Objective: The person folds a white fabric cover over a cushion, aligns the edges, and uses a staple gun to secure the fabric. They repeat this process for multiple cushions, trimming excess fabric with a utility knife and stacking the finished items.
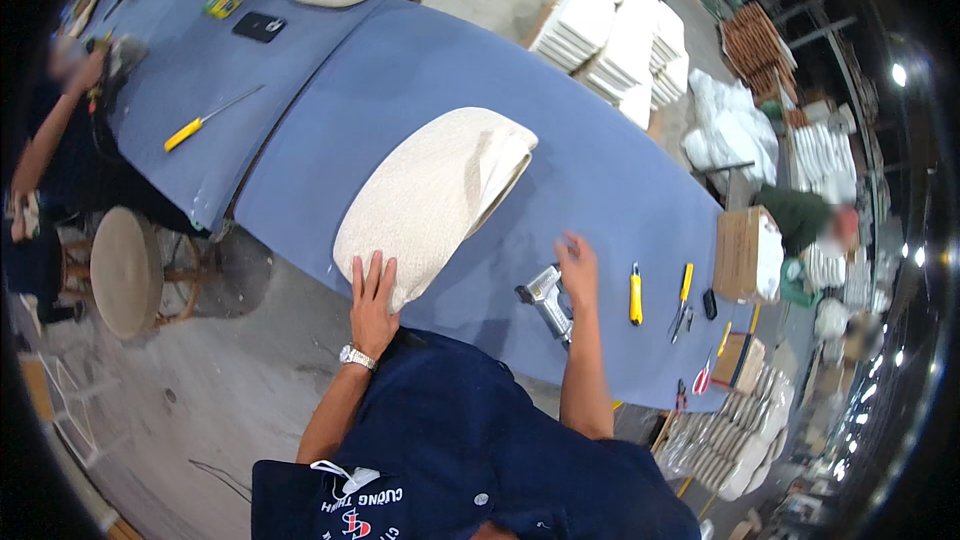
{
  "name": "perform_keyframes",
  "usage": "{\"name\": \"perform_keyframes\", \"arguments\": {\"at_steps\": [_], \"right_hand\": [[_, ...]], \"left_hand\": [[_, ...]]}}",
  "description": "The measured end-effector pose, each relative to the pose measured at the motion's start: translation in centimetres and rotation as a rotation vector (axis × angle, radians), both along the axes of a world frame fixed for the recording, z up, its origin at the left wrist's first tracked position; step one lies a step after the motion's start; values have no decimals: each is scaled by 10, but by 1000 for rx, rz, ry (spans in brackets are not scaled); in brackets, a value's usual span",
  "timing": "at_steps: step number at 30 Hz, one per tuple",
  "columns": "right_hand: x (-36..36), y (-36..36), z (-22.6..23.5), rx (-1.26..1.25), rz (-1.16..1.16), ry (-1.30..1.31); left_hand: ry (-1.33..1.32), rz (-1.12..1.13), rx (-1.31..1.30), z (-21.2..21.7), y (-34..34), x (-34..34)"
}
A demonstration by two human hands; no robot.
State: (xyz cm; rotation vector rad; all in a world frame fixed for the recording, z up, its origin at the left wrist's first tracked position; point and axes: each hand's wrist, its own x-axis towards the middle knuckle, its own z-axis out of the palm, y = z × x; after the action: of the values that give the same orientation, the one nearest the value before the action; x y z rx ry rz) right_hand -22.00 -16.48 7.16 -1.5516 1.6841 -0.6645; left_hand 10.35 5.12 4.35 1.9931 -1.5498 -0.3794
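A cream fabric-covered cushion [425,195], rounded at one end with folded cloth along its right edge, lies on the blue table [350,90]. My left hand [374,305], fingers stretched out, rests flat on its near end. Over the table to the right of it is my right hand [577,265], its fingers loosely bent and apart, with nothing visible in them. Just beside that hand a silver staple gun [546,302] lies on the table, not gripped.
Rightward lie a yellow utility knife [636,298], a yellow-handled screwdriver [686,285], red-handled scissors [702,378] and a cardboard box [745,255]. Leftward are another screwdriver [185,133], a phone [259,27] and a tape measure [222,5]. A co-worker's hand [88,70] works far left, near a stool [127,273].
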Motion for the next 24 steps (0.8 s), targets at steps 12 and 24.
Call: {"name": "perform_keyframes", "arguments": {"at_steps": [12, 24], "right_hand": [[107, -128, -36, -134, 55, 179], [80, -32, 28, -144, 66, -315]], "left_hand": [[-69, -18, 67, -27, 4, -7], [351, -154, 176, 65, 49, 86]]}}
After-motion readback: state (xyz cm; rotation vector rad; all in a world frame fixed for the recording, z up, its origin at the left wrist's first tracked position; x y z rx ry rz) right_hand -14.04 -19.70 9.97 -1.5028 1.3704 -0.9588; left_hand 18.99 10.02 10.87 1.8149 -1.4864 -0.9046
